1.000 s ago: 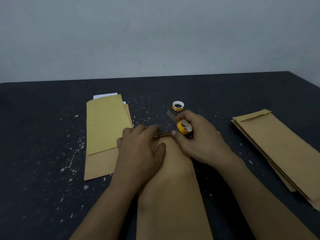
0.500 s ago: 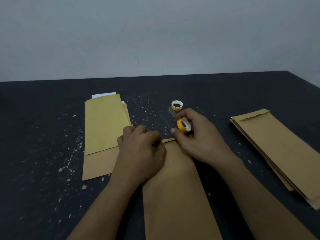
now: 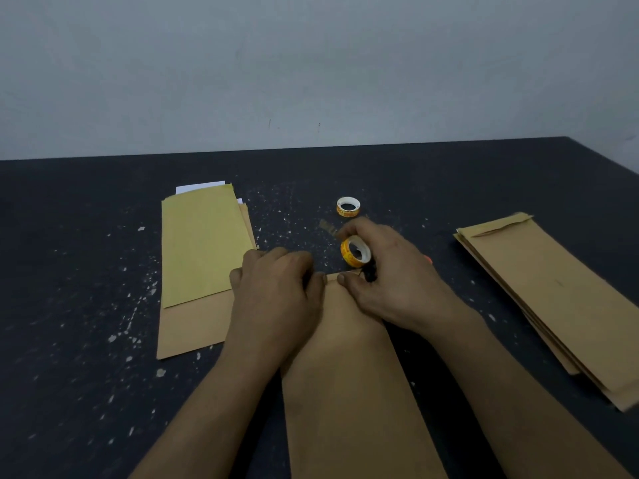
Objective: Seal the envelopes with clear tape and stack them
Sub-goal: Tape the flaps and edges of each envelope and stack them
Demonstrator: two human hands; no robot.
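Brown envelope (image 3: 349,375) mid-table, flap end pinned under curled left hand (image 3: 276,292); right hand (image 3: 390,278) gripping tape roll (image 3: 356,250) at flap edge. Sealing under way, unfinished. Left pile (image 3: 200,250), right pile (image 3: 539,292): which sealed, cannot tell.

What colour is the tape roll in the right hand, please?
The tape roll is yellow-orange with a white core; head view.

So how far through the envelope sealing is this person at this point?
Done: unclear. The left pile and right pile show no visible tape. In hand: the centre envelope, with the left hand on its top edge and the right hand gripping a tape roll beside it. Left: finishing this seal, then stacking it.
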